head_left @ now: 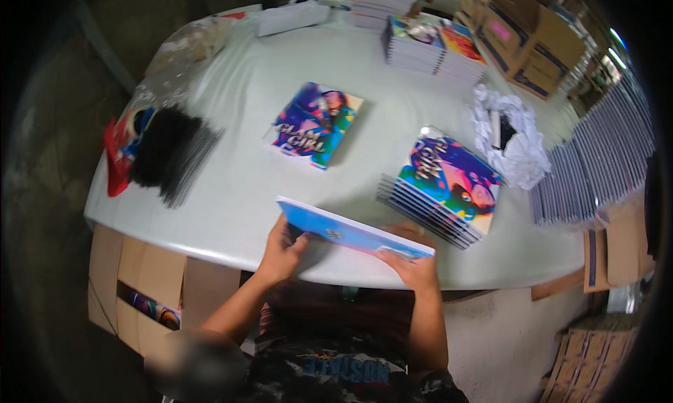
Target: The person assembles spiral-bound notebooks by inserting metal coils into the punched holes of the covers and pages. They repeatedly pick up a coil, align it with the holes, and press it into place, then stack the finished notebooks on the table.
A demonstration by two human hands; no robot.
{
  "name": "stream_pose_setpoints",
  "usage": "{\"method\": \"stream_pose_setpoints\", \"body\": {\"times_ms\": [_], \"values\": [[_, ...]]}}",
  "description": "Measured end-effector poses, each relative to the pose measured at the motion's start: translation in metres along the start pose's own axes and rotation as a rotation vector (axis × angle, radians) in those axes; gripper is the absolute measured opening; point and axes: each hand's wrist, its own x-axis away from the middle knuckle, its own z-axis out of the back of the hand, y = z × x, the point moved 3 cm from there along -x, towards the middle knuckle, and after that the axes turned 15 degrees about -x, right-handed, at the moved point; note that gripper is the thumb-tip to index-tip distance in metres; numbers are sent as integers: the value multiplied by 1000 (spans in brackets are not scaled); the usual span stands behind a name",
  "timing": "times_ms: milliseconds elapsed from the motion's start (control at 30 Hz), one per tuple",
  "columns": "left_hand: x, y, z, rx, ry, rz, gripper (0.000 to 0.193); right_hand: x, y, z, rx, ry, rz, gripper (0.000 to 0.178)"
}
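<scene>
Between my two hands is a notebook (pixel 354 236) with a blue-to-pink cover, tilted up near the table's front edge. My left hand (pixel 281 254) is closed on its left end, thumb on the cover side. At the other end, my right hand (pixel 415 267) grips it with the thumb along the lower edge. Beyond it lies a small pile of colourful-covered notebooks (pixel 315 126). To the right, a fanned stack of spiral-bound notebooks (pixel 452 182) shows similar covers. A heap of black binding coils (pixel 168 154) sits at the table's left.
Crumpled white paper (pixel 515 140) lies right of the fanned stack. Rows of bound notebooks (pixel 596 157) line the right edge. Taller notebook stacks (pixel 427 49) and open cardboard boxes (pixel 526 38) stand at the back. Another cardboard box (pixel 151 273) is below the table's left edge.
</scene>
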Motion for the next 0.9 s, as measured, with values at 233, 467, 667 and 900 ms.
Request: {"method": "stream_pose_setpoints", "body": {"times_ms": [233,467,667,900], "values": [[-28,30,114,-1263,409,-146,19,2,1,7,-120,-32,-36,26],[-6,2,213,-1533,573,270,21,9,-2,2,-427,153,13,28],[-4,8,232,-1491,931,-147,17,8,-1,8,-325,70,34,26],[-21,63,178,46,491,-87,27,9,-3,16,-174,116,6,26]]}}
